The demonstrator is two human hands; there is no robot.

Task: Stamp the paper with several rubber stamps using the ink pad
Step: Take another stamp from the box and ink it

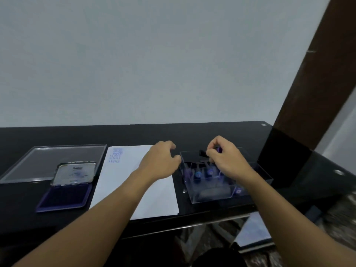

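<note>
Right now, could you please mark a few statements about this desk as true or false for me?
1. The ink pad lies open, left of the paper. True.
2. The paper is blank. False: blue stamp marks sit near its far left corner.
3. The right hand pinches a stamp above the clear box. True.
4. The left hand holds a stamp too. False: it holds no stamp; its fingers are loosely curled beside the box, over the paper.
</note>
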